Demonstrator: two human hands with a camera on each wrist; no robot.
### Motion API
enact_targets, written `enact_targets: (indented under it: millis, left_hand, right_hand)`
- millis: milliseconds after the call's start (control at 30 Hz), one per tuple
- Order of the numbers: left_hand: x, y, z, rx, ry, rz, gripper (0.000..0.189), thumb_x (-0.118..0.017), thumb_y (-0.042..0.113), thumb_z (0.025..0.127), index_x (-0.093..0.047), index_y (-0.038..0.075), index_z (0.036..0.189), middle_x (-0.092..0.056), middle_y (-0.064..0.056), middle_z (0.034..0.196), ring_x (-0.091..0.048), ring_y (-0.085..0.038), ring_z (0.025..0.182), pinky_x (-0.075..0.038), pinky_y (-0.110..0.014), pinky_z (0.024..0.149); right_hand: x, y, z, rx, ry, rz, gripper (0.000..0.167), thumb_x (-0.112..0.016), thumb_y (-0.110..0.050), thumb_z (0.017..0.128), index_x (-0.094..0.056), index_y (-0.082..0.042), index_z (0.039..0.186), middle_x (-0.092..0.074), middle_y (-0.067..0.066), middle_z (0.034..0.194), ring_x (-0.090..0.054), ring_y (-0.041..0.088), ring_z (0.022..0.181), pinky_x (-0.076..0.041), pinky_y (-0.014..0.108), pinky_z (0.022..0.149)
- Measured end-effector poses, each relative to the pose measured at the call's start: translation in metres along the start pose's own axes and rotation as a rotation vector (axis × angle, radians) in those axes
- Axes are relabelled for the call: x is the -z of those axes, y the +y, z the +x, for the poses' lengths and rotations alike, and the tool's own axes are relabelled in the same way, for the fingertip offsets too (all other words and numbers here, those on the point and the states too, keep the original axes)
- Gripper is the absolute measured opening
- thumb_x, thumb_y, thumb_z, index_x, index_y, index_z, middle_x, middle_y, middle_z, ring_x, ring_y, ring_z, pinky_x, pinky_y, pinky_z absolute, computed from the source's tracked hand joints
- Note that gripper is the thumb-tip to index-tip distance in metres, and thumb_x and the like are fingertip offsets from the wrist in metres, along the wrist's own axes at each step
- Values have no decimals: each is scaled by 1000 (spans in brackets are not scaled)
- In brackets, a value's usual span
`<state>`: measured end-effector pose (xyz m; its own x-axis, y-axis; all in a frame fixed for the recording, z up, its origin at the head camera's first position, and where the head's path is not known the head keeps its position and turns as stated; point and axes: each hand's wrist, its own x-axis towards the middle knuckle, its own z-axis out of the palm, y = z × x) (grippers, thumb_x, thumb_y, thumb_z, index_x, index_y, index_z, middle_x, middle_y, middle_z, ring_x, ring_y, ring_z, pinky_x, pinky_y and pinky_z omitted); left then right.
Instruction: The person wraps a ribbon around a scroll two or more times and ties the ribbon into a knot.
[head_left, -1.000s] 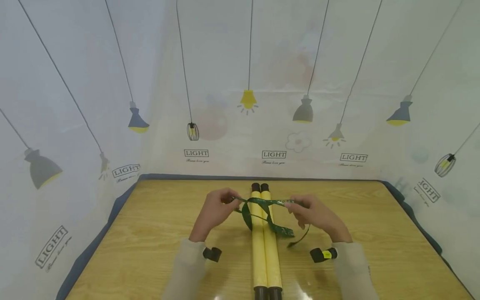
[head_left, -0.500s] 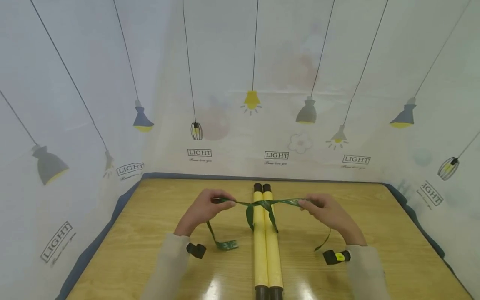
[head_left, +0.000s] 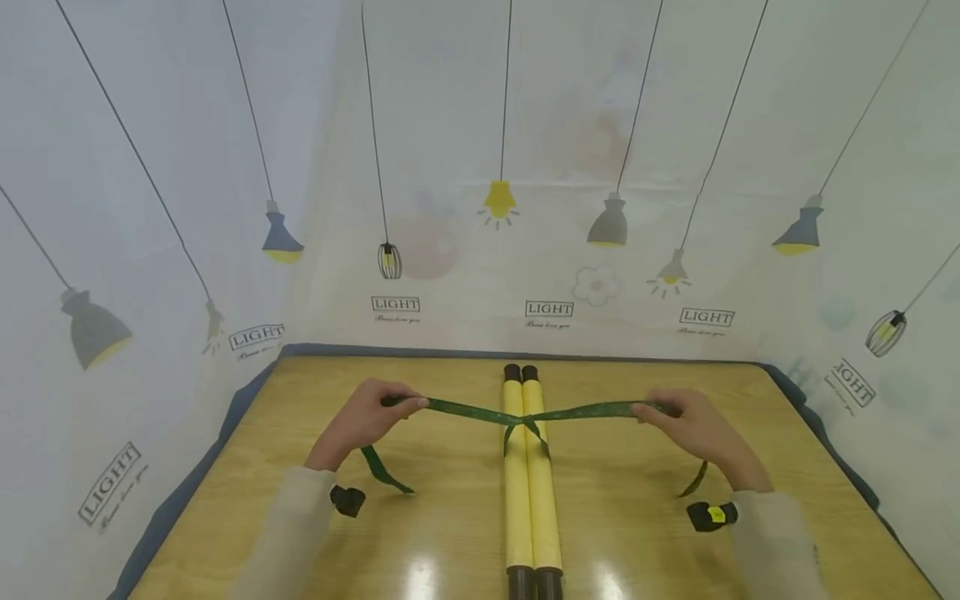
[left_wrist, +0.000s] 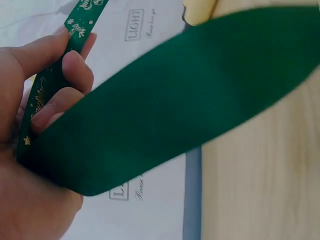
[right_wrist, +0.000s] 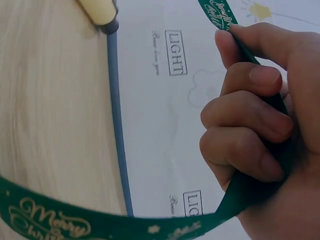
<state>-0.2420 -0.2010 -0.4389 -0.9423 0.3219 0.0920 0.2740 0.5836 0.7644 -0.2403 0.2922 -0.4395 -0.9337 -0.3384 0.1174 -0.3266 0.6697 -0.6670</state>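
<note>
Two pale yellow tubes (head_left: pixel 517 500) with dark end caps lie side by side on the wooden table. Around their upper part goes a green ribbon (head_left: pixel 592 411), crossed in a small knot on top and stretched out to both sides. My left hand (head_left: pixel 375 412) pinches one end of it, its tail hanging below the palm. The other end is pinched by my right hand (head_left: pixel 686 421), the curled fingers wrapped over it. Gold lettering and stars show on the ribbon (right_wrist: pixel 50 220) in the right wrist view. In the left wrist view the ribbon's plain tail (left_wrist: pixel 165 100) crosses in front of the hand.
The wooden table (head_left: pixel 637 525) reaches back to a dark blue edge (head_left: pixel 450 353). Behind and at both sides hangs a white sheet (head_left: pixel 450 125) printed with lamps and the word LIGHT. A dark wrist camera (head_left: pixel 708 516) sits on the right wrist.
My hands have moved apart, left and right, each pulling its ribbon end. The loose loop has drawn down into a small, tight knot on the tubes.
</note>
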Motion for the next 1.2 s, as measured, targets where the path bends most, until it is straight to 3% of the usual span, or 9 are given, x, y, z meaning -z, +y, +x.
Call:
enact_targets:
  millis: [133,233,433,600,767,1000,1200]
  left_hand:
    - [5,-9,-4,3,-6,11,29,-66,42,100,-78,19,113,-74,-1,100,-63,-25,83,-52,-36,75]
    - [9,-15,-6,33,-4,10,27,-67,40,100,-78,19,113,-75,-6,105,-64,-28,87,-52,-34,75]
    - [18,-32,-11,57,19,10,22,-68,35,100,-79,17,106,-74,-15,104,-62,-27,81,-50,-33,69]
    - [22,-47,-16,74,-2,18,23,-68,33,100,-78,14,102,-70,-16,94,-60,-28,75,-49,-33,67]
    - [24,-59,-20,120,-39,32,29,-67,34,101,-77,7,100,-66,-16,83,-50,-22,66,-43,-35,65]
    - [19,-78,-25,236,-92,30,31,-67,34,100,-74,5,90,-53,-2,65,-43,-16,60,-40,-31,60]
    - [9,-90,-31,245,-77,76,30,-68,30,100,-71,6,82,-50,1,66,-43,-16,60,-38,-30,59]
  right_hand:
    - [8,11,-4,-23,-12,-39,28,-59,-42,104,-73,-21,93,-61,-1,82,-47,10,69,-41,30,64]
    - [14,20,-7,-29,-10,-66,27,-59,-41,105,-76,-21,100,-71,2,98,-54,11,79,-45,30,70]
    - [18,37,-14,-96,-32,-49,33,-59,-41,105,-75,-12,102,-70,9,103,-53,15,80,-43,32,69]
    - [17,46,-18,-160,-83,-61,39,-58,-46,104,-76,-12,108,-73,6,111,-63,22,97,-51,39,81]
    - [15,56,-17,-161,-104,-82,39,-58,-48,104,-76,-14,105,-73,6,111,-62,22,95,-50,39,80]
    - [7,73,-18,-190,-145,-86,34,-61,-45,102,-77,-15,101,-74,4,107,-66,19,98,-56,42,83]
    - [-5,93,-27,-196,-168,-35,31,-63,-43,101,-77,-17,90,-70,0,86,-58,14,75,-48,31,68]
